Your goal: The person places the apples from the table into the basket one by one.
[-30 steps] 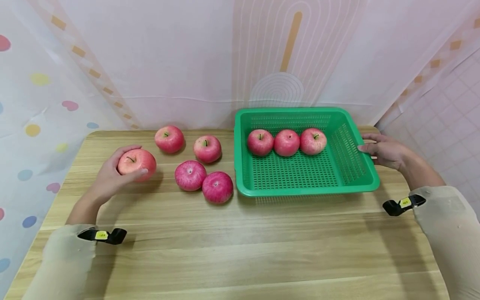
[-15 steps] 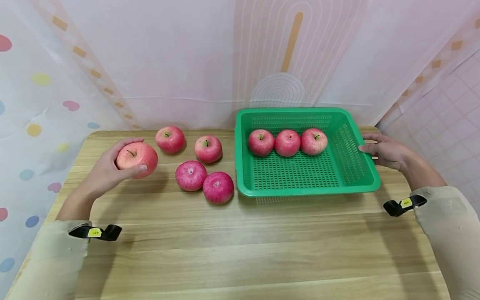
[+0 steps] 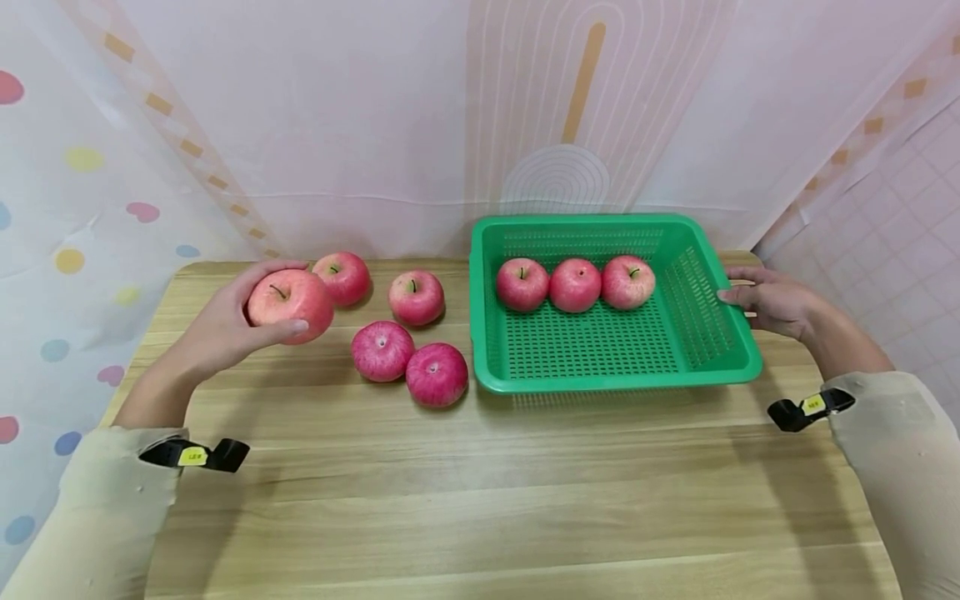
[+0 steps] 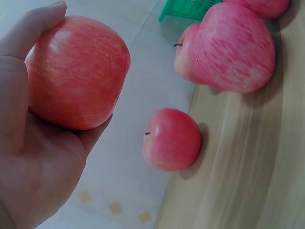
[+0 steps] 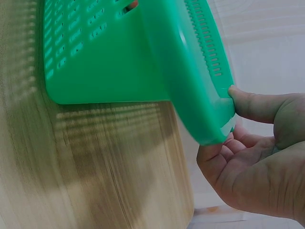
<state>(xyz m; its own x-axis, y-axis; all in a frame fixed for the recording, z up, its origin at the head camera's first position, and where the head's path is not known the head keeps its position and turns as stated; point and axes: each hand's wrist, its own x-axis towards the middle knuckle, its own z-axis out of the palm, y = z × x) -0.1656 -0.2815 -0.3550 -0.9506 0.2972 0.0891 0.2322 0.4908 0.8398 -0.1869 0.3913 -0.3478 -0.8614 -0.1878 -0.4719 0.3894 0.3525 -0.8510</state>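
Observation:
My left hand [image 3: 217,329] holds a red apple [image 3: 300,308] above the left part of the table. In the left wrist view, thumb and fingers wrap the apple [image 4: 78,71]. Behind it to the right lies one apple [image 3: 345,279], its left side close to the held one in the head view. At the right, my right hand [image 3: 776,302] pinches the rim of a green plastic basket [image 3: 615,384], thumb on top and fingers underneath, as the right wrist view shows. Three apples sit in a row inside: left [image 3: 522,285], middle [image 3: 575,286] and right [image 3: 628,282].
Between my left hand and the basket lie another apple [image 3: 416,297] and two darker pink ones, one [image 3: 382,351] touching the other [image 3: 437,377] beside the basket's left wall. All rest on a wooden table [image 3: 480,500]. A patterned cloth [image 3: 360,108] hangs along its back edge.
My left hand has lifted the apple a little, then carried it right, so it now overlaps the apple behind it in view. The right hand and basket stay put.

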